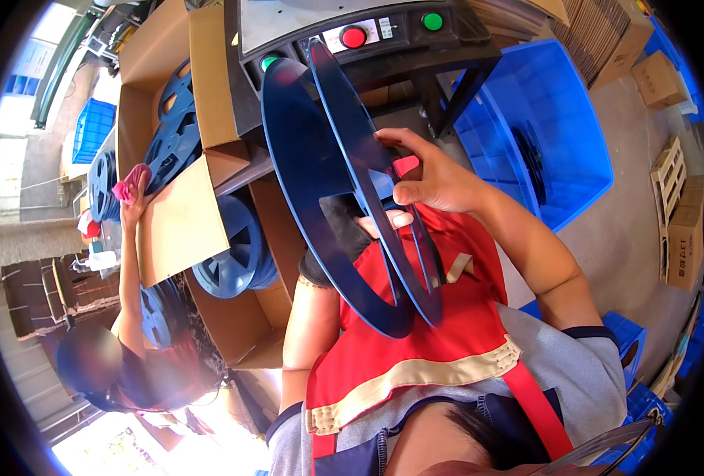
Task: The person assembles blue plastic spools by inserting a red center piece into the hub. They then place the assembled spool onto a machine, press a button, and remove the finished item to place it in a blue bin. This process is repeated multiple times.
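Observation:
A large dark blue plastic reel [292, 182] stands tilted, nearly edge-on, in front of my red apron. Its two broad round flanges lean apart at the top; I cannot tell whether they are joined. My right hand [435, 170] is closed on the right-hand flange, thumb and fingers at its window, with something small and red by the fingers. From below, my left arm in a dark sleeve cover reaches behind the reel. Fingertips of my left hand [392, 222] show through the hub openings, curled against the reel; the rest is hidden.
Ahead stands a machine panel with a red button [353, 36] and a green button [432, 21]. An open cardboard box [179, 214] with blue reels [237, 246] is at left, beside a co-worker's hand holding a pink cloth [132, 184]. A blue bin [578, 159] at right holds dark discs.

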The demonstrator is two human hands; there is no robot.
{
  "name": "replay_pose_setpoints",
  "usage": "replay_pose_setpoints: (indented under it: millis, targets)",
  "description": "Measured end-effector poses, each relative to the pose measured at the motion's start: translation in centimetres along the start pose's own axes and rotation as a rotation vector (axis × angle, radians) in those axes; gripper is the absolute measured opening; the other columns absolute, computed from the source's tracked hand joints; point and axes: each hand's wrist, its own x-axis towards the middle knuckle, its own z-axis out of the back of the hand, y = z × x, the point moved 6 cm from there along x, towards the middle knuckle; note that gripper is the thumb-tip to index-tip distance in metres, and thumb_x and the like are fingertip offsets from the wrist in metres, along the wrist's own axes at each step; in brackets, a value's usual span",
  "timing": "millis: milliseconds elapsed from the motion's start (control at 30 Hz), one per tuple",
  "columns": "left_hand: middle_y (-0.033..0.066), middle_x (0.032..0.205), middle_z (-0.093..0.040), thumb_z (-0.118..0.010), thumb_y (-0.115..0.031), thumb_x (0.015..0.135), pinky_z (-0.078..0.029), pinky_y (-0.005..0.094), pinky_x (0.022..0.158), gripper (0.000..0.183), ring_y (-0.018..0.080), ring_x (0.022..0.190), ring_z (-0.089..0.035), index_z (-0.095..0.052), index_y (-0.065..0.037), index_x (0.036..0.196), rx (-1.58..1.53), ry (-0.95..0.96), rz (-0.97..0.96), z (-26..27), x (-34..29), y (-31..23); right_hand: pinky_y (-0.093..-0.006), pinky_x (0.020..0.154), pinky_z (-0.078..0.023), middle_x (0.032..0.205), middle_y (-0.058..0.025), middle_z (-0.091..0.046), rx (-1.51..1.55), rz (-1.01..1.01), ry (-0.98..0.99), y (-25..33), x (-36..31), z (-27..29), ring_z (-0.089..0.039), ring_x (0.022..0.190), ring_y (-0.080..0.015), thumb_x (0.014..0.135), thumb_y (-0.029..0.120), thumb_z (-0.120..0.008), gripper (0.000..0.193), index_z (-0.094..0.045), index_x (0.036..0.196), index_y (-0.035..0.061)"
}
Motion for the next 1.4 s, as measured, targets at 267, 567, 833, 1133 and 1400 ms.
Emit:
replay_pose_setpoints:
  millis: [267,567,833,1133,1400]
  targets:
    - [0.0053,0.096,-0.066,-0.084,-0.008,0.07,-0.053,0.0294,0.074,0.05,0.0149,0.086,-0.063,-0.058,-0.003,0.113,0.046,-0.005,-0.014,-0.2,0.0,-0.1,-0.0322,0.091,-0.049,0.133,-0.012,-0.047,0.162,-0.001,0.005,-0.8,-0.4,-0.2,-0.058,0.109,-0.0204,0.061,0.045,-0.087,0.108,-0.029,0.143,0.0047]
    - [0.0056,0.096,-0.066,-0.085,-0.008,0.07,-0.053,0.029,0.075,0.052,0.0145,0.086,-0.063,-0.057,-0.002,0.114,0.123,-0.005,-0.029,-0.4,-0.2,-0.2,-0.0305,0.087,-0.05,0.131,-0.011,-0.048,0.163,-0.041,-0.006,-0.7,-0.7,-0.3,-0.059,0.105,-0.0184,0.063,0.042,-0.086,0.105,-0.029,0.143,0.0053]
    - [0.0121,0.135,-0.042,-0.088,-0.024,0.063,-0.053,0.033,0.083,0.104,0.0242,0.112,-0.056,-0.025,-0.008,0.144,0.199,0.014,0.03,-2.8,0.2,1.4,-0.0322,0.078,-0.049,0.115,-0.0129,-0.056,0.316,0.068,0.078,-0.9,-2.2,-0.7,-0.06,0.09,-0.0175,0.081,0.015,-0.073,0.092,-0.013,0.152,0.0133]
    - [0.021,0.129,-0.053,-0.071,-0.023,0.08,-0.047,0.0439,0.089,0.067,0.0386,0.109,-0.057,-0.042,-0.006,0.138,1.282,-0.013,-0.723,-2.7,11.3,-11.2,-0.0379,0.102,-0.039,0.125,-0.0111,-0.052,-0.215,0.213,-0.535,1.9,-7.9,11.3,-0.051,0.118,-0.0264,0.064,0.021,-0.082,0.099,-0.031,0.148,0.0126]
    - [0.0114,0.098,-0.067,-0.071,-0.022,0.073,-0.048,0.0405,0.081,0.029,0.0301,0.095,-0.064,-0.061,-0.013,0.099,1.955,-0.075,-0.45,4.0,30.2,-18.7,-0.0375,0.108,-0.034,0.14,-0.0135,-0.042,-0.447,0.182,-0.841,7.3,-7.2,22.1,-0.042,0.13,-0.0273,0.058,0.022,-0.083,0.099,-0.037,0.145,0.0121]
